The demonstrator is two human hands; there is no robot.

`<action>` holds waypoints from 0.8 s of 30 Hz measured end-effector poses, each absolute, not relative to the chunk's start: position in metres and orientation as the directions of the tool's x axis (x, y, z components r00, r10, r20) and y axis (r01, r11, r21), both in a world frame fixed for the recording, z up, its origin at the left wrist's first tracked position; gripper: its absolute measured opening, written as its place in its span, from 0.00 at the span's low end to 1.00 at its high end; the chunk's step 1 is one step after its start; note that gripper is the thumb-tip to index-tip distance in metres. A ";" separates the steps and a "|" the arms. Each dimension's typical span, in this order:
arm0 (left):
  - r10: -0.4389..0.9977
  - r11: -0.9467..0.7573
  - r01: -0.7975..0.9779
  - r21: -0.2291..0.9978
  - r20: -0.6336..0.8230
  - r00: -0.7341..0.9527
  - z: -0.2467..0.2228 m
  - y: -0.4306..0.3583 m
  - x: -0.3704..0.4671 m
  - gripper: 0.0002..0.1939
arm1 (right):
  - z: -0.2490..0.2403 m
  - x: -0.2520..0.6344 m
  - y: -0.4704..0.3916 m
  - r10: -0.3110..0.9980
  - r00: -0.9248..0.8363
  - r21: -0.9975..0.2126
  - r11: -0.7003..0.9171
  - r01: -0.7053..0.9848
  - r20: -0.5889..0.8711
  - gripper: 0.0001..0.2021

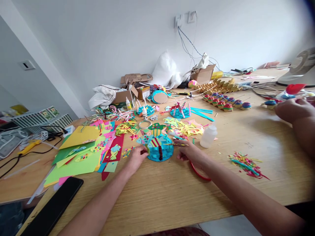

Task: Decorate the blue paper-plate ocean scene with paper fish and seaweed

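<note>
A round blue base (166, 154) lies in front of me, with paper fish standing over it. The striped fish (155, 143) sits on a dark brown twisted stem (160, 152). At the base's left edge my left hand (136, 159) is closed in a pinch, close by a green twisted stem (148, 149); what its fingertips grip is hidden. My right hand (188, 152) is closed around a thin, brush-like stick (177, 144), whose tip points left towards the base's right side. A red ring-shaped roll (200, 173) lies partly under my right forearm.
Coloured paper sheets (73, 154) and a black phone (55, 205) lie left. A translucent bottle (208, 137), paper scraps (248, 165) and painted egg-carton pieces (219, 102) stand right. Behind are glue bottles (144, 113). Another person's hand (295, 109) works at the far right.
</note>
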State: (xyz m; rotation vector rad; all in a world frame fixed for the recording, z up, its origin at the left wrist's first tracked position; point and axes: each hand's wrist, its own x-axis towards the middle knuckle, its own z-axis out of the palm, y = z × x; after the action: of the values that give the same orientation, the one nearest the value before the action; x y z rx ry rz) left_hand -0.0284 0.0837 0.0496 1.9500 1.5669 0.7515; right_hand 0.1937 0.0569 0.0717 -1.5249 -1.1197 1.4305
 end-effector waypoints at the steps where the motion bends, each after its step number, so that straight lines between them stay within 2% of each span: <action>1: 0.980 -0.189 0.690 0.699 0.093 0.174 0.050 0.084 -0.029 0.03 | 0.072 0.193 0.056 0.940 -0.006 -0.935 -0.338 0.108 -0.341 0.29; 13: 0.983 -0.175 0.711 0.681 0.076 0.168 0.052 0.083 -0.030 0.03 | 0.068 0.199 0.061 0.941 -0.018 -0.934 -0.332 0.135 -0.338 0.27; 20: 0.979 -0.203 0.709 0.676 0.117 0.168 0.049 0.084 -0.031 0.04 | 0.064 0.199 0.064 0.942 -0.053 -0.936 -0.322 0.142 -0.332 0.30; 24: 0.974 -0.227 0.702 0.675 0.145 0.175 0.048 0.085 -0.032 0.04 | 0.067 0.196 0.063 0.939 -0.014 -0.930 -0.337 0.149 -0.343 0.29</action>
State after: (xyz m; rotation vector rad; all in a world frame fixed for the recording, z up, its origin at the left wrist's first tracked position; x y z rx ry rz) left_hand -0.0318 0.0848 0.0476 1.9981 1.5751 0.7852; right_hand 0.1965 0.0633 0.0672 -1.5577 -1.1628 1.4228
